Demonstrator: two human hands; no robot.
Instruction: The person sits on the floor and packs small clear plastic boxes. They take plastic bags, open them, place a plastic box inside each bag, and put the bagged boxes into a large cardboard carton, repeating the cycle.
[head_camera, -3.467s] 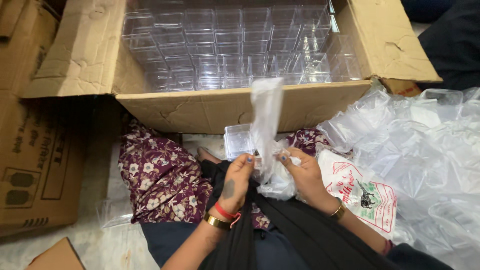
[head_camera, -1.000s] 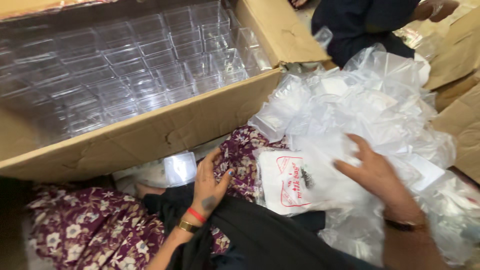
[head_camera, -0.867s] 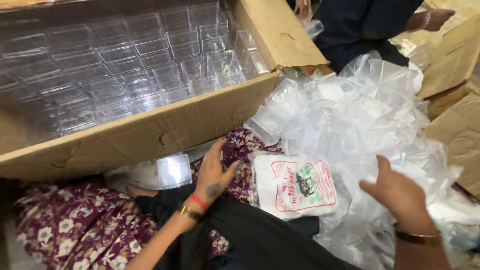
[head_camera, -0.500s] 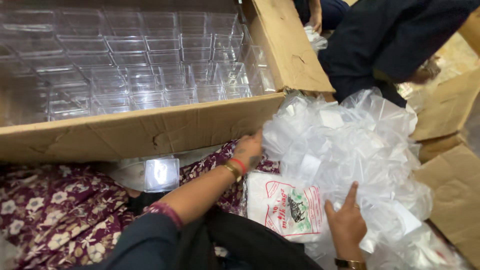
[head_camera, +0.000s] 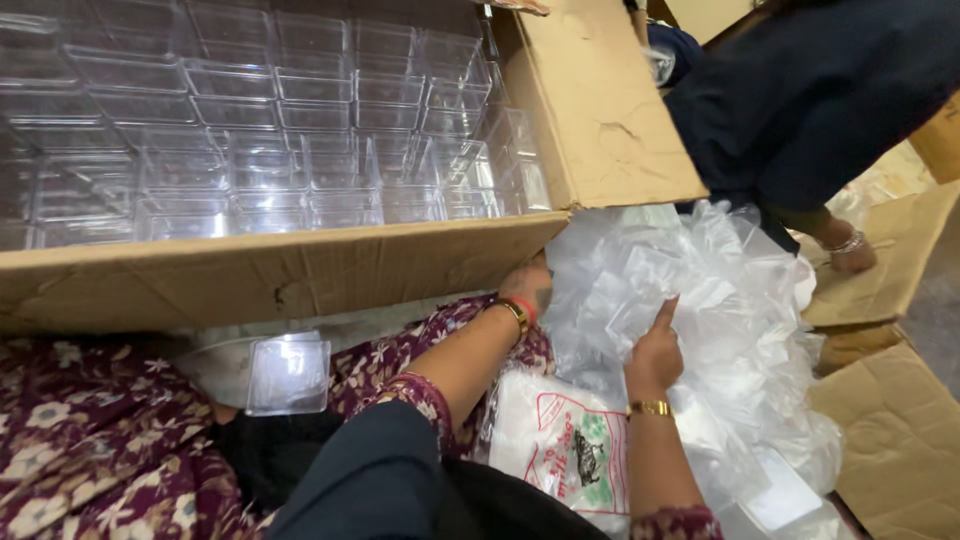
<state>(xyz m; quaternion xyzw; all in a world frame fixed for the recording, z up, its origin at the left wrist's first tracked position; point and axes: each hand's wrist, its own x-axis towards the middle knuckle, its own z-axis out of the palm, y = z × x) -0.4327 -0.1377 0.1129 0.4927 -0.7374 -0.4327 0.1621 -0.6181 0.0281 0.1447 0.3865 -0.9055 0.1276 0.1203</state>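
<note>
Reaching with both hands into a heap of clear plastic bags (head_camera: 700, 330) at the right of the scene, just beside the near right corner of a big cardboard carton (head_camera: 300, 275). Left hand (head_camera: 528, 288) pressing in at the left edge of the heap, tight against the carton wall, fingers hidden among the film, so cannot tell whether closed on a bag or loose. Right hand (head_camera: 655, 350) resting on the heap with forefinger raised and the other fingers curled, gripping nothing that shows. Sitting near left on the floral-print lap (head_camera: 90, 440), one small clear plastic box (head_camera: 288, 374), untouched. Filling the carton in close rows, many more clear plastic boxes (head_camera: 250, 150). Lying near, below the right wrist, a white printed packet (head_camera: 565, 455).

Judging by the slippery, clinging film: worth pinching a single bag by its open edge between thumb and forefinger, peeling it up slowly while the other hand is holding the heap down, so no neighbours are coming along. Standing far right, another person in dark clothing (head_camera: 820, 110), apart from the work.
</note>
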